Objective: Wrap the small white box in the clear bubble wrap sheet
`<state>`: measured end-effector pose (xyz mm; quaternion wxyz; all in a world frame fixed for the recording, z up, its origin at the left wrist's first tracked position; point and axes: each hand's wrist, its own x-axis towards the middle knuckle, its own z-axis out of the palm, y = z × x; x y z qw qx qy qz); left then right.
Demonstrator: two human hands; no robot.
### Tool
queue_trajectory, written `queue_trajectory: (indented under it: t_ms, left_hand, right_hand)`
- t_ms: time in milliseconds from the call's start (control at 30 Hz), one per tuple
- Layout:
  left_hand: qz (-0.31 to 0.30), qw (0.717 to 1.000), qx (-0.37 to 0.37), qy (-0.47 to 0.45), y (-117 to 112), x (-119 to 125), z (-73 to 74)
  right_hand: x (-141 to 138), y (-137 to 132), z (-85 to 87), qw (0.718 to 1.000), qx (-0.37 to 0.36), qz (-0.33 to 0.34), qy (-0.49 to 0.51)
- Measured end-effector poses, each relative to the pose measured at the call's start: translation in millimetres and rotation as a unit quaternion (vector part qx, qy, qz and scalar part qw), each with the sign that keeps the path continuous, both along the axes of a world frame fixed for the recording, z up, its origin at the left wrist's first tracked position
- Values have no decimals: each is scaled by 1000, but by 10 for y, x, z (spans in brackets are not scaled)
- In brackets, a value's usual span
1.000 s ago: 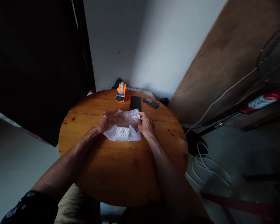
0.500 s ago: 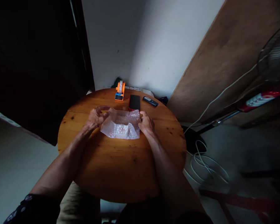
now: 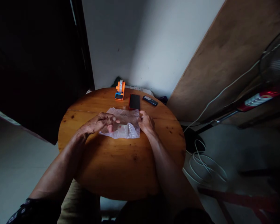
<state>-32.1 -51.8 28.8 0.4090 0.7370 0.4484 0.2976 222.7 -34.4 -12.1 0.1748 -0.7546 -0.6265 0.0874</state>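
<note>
We've got the bubble wrap [image 3: 127,128] mid-surface [image 3: 121,161], long axis L-R, btw. both hands. Right hand [image 3: 146,123] pinches its right edge. Left hand [image 3: 99,122] sits over the left half, fingers curled; whether it grips, can't tell.

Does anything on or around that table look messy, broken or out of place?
Nothing is spilled or broken. The bubble wrap between the left hand and right hand lies rumpled, its near right corner curled up. Right of the table, a white cable sprawls in loose loops.
</note>
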Motion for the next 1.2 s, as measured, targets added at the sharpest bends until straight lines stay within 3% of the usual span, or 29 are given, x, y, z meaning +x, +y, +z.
queue_trajectory:
  t_ms: [100, 233, 400, 500, 600, 667, 733, 767, 833, 933, 1000, 1100, 1200]
  left_hand:
    - [-91, 992, -84, -8, -164, 9, 101]
    - [-125, 989, -66, 48, -498, 45, 183]
    - [-248, 966, -12, 72, -858, 199, 18]
    - [-261, 958, 38, 115, -967, 264, -44]
    - [-189, 972, 63, 125, -952, 265, -39]
    - [-72, 982, 115, 128, -860, 255, -63]
    - [40, 971, 182, 151, -724, 256, -141]
    - [68, 960, 215, 165, -653, 264, -200]
    - [82, 948, 246, 183, -531, 289, -343]
    - [80, 959, 214, 169, -428, 327, -568]
    - [83, 967, 188, 153, -398, 335, -687]
    - [78, 971, 171, 147, -375, 325, -784]
    - [76, 969, 154, 175, -375, 325, -791]
  right_hand:
    - [8, 8, -9, 1000, 4, 4, 4]
    - [12, 0, 8, 1000, 0, 8, 8]
    - [5, -21, 36, 1000, -1, 9, 9]
    - [-8, -26, 45, 1000, 5, 10, 5]
    - [-18, -31, 46, 1000, 5, 17, -1]
    - [-17, -42, 41, 1000, 6, 22, -5]
    - [-11, -59, 37, 1000, 10, 24, -10]
    - [-7, -69, 39, 1000, 12, 23, -13]
    - [-6, -90, 62, 1000, 18, 14, -15]
    - [-41, -128, 143, 998, 58, 28, 19]
    - [-99, -173, 206, 987, 83, 106, 83]
    - [-225, -282, 256, 941, 44, 284, 179]
    - [-347, -391, 244, 923, -1, 363, 125]
